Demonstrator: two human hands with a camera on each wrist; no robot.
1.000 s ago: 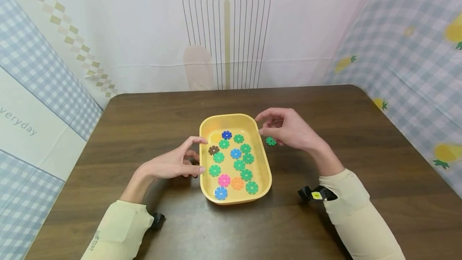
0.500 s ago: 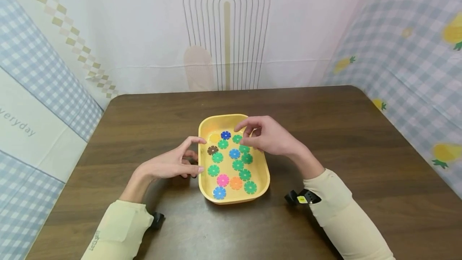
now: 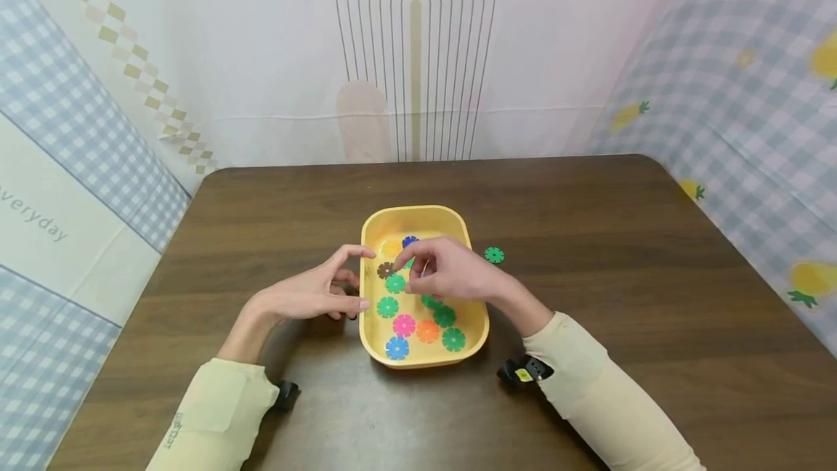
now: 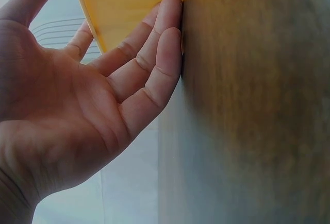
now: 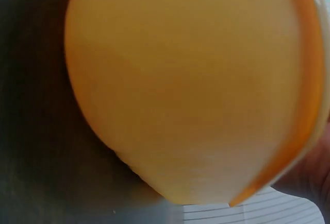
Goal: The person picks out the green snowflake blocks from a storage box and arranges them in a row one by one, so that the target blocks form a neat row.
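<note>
Just below the middle of the head view, a yellow tray (image 3: 418, 218) sat on a brown table (image 3: 588, 238), with flower-shaped pieces spread over its floor. The left hand (image 3: 317, 293) was at the tray's left side, its first finger and thumb spread wide at the rim, its other fingers softly bent, and it gripped nothing. The right hand (image 3: 451, 267) hung over the middle of the tray with its fingers loosely bent and a gap between finger and thumb. Its fingertips were near a brown piece (image 3: 384, 270) and a green piece (image 3: 395, 283) in the left part of the tray. A yellow piece (image 3: 391, 248) lay higher up. Lower down, a pink piece (image 3: 404, 325) lay just beside an orange piece (image 3: 428, 331), and a light blue piece (image 3: 397, 347) lay near the bottom left corner. One loose green flower (image 3: 494, 255) lay on the table, right of the tray. Both arms wore pale sleeves (image 3: 212, 405). A white cloth (image 3: 281, 57) with curved lines hung across the top of the frame.
</note>
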